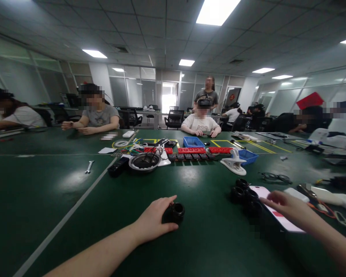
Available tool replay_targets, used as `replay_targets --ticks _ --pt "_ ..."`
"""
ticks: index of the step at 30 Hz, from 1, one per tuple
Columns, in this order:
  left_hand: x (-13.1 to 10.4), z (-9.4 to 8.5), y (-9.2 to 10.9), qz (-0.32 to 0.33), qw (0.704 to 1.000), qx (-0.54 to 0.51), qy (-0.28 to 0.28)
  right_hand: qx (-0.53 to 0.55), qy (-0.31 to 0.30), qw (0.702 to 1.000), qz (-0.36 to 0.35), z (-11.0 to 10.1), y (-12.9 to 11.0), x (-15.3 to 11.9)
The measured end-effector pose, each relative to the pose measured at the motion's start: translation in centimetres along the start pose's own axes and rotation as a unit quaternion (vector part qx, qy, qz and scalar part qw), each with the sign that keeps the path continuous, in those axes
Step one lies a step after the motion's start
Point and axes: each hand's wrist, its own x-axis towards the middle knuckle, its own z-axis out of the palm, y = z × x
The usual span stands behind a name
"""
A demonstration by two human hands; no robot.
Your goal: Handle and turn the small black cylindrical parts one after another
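My left hand [158, 219] is closed around a black hollow round piece [178, 209], which rests on the green table with its open end up. Thumb and forefinger lie on either side of it; the other fingers are partly hidden. To the right stands a tight group of several similar black round pieces [242, 192]. My right hand [282, 204] hovers beside that group with its fingers apart and nothing visible in them. Partly under this hand lies a pink-white phone-like slab [291, 223] with a red patch.
Across the green table [103, 238] lie red power strips [192, 150], blue trays [193, 142], a round dark dish [144, 162], a white clamp [235, 163], a wrench [89, 167] and glasses [275, 177]. Cables and tools crowd the right. Other people sit opposite.
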Motion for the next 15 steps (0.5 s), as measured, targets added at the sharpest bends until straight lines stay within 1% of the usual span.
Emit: replay_targets --ticks 1,2,3,4,7,9,12,15 --pt "0.1 0.0 0.0 0.011 1.0 0.003 -0.003 0.019 -0.055 0.998 0.005 0.5 0.7 -0.6" --pt "0.1 0.0 0.0 0.022 1.0 0.005 -0.005 0.037 -0.093 0.995 -0.015 1.1 1.1 -1.2" --pt "0.1 0.0 0.0 0.033 0.999 0.007 -0.005 0.045 -0.113 0.992 -0.028 1.7 1.3 -1.6" --pt "0.2 0.0 0.0 0.042 0.999 0.009 -0.004 0.048 -0.12 0.991 -0.042 2.3 1.3 -1.8" --pt "0.2 0.0 0.1 0.054 0.998 0.014 0.003 0.036 -0.091 0.993 -0.067 3.6 0.6 -1.6" --pt "0.2 0.0 0.1 0.054 0.998 0.015 0.005 0.037 -0.07 0.994 -0.074 4.0 0.0 -1.1" --pt "0.1 0.1 0.2 0.049 0.999 0.016 0.003 0.046 -0.063 0.994 -0.081 4.1 -0.7 -0.6" --pt "0.1 0.1 0.2 0.049 0.999 0.02 0.004 0.055 -0.065 0.993 -0.078 3.8 -1.0 -1.1"
